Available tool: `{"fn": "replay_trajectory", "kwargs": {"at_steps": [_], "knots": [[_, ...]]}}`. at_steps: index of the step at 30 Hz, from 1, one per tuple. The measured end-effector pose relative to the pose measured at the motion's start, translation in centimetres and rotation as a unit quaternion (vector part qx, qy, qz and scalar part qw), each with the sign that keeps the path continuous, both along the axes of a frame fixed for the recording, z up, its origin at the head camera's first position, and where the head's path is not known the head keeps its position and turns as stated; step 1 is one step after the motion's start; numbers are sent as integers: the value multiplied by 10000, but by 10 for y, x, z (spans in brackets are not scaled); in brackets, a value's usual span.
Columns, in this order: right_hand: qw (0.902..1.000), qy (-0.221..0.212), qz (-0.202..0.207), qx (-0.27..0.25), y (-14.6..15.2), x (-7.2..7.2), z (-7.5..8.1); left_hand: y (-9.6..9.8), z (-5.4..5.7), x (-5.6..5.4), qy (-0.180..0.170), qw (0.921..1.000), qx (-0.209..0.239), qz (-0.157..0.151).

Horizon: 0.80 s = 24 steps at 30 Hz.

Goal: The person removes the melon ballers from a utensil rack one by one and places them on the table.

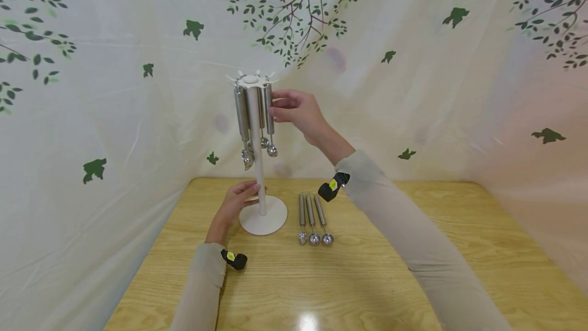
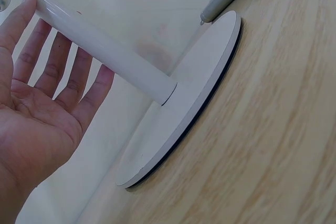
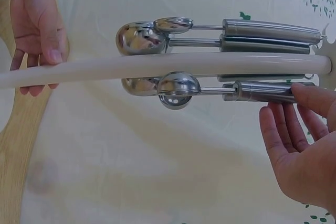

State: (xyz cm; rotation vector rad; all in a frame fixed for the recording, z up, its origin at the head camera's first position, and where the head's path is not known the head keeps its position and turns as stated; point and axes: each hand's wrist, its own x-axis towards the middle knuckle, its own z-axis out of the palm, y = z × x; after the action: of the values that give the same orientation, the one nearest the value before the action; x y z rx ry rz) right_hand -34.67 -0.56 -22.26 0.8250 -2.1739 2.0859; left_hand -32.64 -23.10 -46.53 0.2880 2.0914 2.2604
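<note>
Nearly vertical, bowl [image 1: 272, 151] downward: scoop [image 1: 269, 120] in right fingers [image 1: 282, 113].

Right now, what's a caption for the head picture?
Right hand pinches a hanging utensil, left hand holds the white stand; three utensils lie nearby.

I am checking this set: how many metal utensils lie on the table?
3, right of the white stand: the left utensil, the middle utensil and the right utensil, side by side. None looks hidden.

Shiny metal scoops [image 3: 179, 84], smooth glossy stand [image 3: 220, 64] — tabletop [image 1: 275, 285] wood-grained, glossy.
</note>
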Motion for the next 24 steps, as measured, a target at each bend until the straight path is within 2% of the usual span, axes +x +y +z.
{"fn": "replay_trajectory", "kwargs": {"at_steps": [24], "knots": [[9998,-28,-76,-201,0,3,0,-1,1,-1,-134,9999,-54,-13]]}}
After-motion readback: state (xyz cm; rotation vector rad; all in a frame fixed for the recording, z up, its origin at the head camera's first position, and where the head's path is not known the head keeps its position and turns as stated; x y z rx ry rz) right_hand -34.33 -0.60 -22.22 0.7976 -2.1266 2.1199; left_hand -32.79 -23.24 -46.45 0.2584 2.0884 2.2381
